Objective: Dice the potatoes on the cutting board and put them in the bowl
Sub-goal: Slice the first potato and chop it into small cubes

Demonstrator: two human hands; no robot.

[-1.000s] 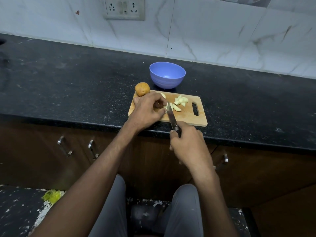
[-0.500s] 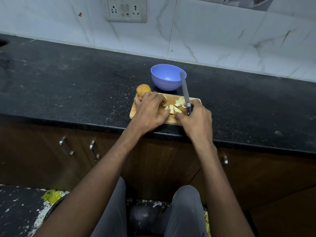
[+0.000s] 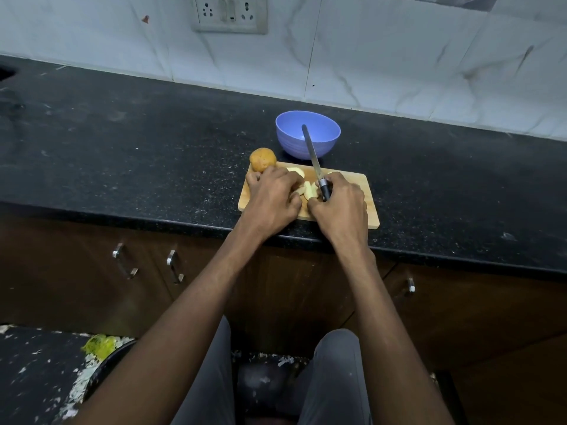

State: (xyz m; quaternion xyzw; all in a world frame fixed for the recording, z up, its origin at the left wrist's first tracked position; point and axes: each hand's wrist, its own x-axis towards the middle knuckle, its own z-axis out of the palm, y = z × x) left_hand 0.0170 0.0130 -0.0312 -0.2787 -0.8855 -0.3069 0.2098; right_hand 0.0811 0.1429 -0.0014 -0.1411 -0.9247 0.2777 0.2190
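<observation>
On the wooden cutting board (image 3: 366, 207) at the dark surface's (image 3: 129, 154) near edge, the left hand (image 3: 273, 194) curls over pale cut potato pieces (image 3: 308, 191). At its 3 o'clock, the right hand (image 3: 340, 205) grips the knife (image 3: 313, 156), blade pointing to 12 over the blue bowl (image 3: 306, 134). A whole potato (image 3: 261, 158) sits at the board's 10 o'clock corner.

A home kitchen, plainly.
Black speckled stone counter (image 3: 122, 142), white marble-look wall tiles (image 3: 399, 56) with a socket plate (image 3: 230, 13), dark wooden cabinets (image 3: 76, 271) with metal handles (image 3: 124, 260) beneath.
</observation>
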